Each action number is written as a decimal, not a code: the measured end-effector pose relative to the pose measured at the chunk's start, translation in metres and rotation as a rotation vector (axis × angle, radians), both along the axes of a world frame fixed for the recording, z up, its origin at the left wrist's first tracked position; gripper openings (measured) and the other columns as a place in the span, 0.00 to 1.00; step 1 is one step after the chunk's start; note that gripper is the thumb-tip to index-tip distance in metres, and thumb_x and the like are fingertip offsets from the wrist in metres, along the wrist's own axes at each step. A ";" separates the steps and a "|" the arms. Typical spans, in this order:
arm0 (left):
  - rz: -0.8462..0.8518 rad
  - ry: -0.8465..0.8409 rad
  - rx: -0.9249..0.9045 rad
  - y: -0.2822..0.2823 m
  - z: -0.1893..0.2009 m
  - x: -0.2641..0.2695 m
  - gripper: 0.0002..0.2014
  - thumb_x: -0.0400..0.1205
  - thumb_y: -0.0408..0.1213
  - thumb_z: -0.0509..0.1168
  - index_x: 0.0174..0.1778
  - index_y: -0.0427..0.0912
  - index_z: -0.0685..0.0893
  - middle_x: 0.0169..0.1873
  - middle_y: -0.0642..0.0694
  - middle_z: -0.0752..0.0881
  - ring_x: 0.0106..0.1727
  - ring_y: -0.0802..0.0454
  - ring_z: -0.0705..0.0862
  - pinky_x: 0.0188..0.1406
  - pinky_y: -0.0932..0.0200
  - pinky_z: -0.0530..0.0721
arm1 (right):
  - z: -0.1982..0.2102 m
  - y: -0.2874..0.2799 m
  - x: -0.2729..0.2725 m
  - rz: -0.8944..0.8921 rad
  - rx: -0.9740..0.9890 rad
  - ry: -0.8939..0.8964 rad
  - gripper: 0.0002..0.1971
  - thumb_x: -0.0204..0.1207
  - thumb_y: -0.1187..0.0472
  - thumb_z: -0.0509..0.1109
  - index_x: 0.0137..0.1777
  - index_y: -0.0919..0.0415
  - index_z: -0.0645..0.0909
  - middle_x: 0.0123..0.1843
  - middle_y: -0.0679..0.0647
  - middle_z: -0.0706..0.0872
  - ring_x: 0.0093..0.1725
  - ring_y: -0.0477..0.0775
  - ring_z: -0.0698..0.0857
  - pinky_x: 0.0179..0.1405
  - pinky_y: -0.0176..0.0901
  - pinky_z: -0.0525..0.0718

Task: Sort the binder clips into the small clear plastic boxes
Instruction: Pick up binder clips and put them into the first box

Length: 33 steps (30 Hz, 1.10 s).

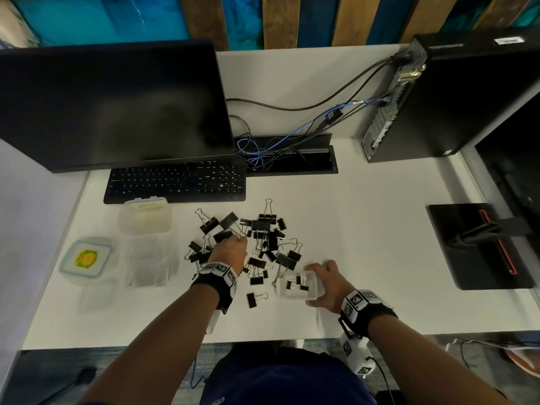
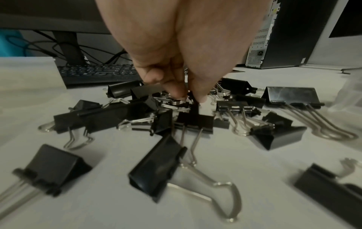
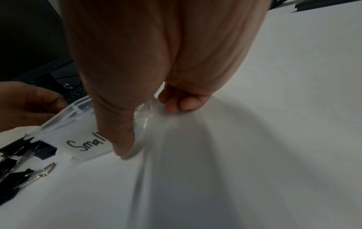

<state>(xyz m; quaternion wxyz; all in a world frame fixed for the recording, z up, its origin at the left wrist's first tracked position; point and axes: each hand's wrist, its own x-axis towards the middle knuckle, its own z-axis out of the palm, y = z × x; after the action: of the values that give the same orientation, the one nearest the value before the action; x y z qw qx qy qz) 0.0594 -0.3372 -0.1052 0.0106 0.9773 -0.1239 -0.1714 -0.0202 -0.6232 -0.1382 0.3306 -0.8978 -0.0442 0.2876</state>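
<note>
Centrally on the smooth white worktop [image 1: 365, 244], the left hand [image 1: 229, 251] pinches one small black binder clip [image 2: 192, 100] from the heap; the right hand [image 1: 325, 283] grips a clear plastic box [image 1: 298, 286].

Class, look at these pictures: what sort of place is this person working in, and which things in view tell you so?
Most likely an office workstation: a white desk carries a dark flat monitor, a black keyboard and a black desktop computer tower with cables plugged in.
</note>
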 end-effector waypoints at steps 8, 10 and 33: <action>0.106 0.065 -0.120 0.007 -0.002 -0.008 0.15 0.81 0.37 0.66 0.63 0.40 0.78 0.61 0.42 0.76 0.61 0.44 0.80 0.60 0.53 0.81 | -0.002 0.000 -0.001 0.008 -0.014 -0.004 0.41 0.60 0.49 0.85 0.73 0.46 0.69 0.61 0.50 0.64 0.57 0.58 0.80 0.63 0.54 0.84; 0.087 0.071 -0.113 0.006 -0.002 -0.008 0.12 0.82 0.34 0.64 0.61 0.39 0.79 0.60 0.41 0.77 0.58 0.44 0.81 0.57 0.53 0.83 | -0.002 0.000 0.000 0.009 -0.019 -0.004 0.41 0.60 0.49 0.85 0.73 0.46 0.69 0.61 0.50 0.64 0.57 0.58 0.80 0.63 0.54 0.84; -0.058 0.280 -0.587 -0.070 0.036 -0.037 0.05 0.80 0.48 0.66 0.51 0.56 0.82 0.46 0.60 0.85 0.44 0.61 0.84 0.47 0.60 0.84 | -0.002 0.001 -0.002 -0.001 0.010 -0.026 0.42 0.59 0.51 0.85 0.73 0.48 0.70 0.62 0.53 0.64 0.59 0.58 0.78 0.65 0.52 0.83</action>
<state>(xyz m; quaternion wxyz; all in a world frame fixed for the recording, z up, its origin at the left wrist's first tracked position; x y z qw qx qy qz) 0.0222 -0.4067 -0.0696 0.3038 0.8956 -0.1932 -0.2614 -0.0224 -0.6226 -0.1403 0.3347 -0.8998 -0.0494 0.2756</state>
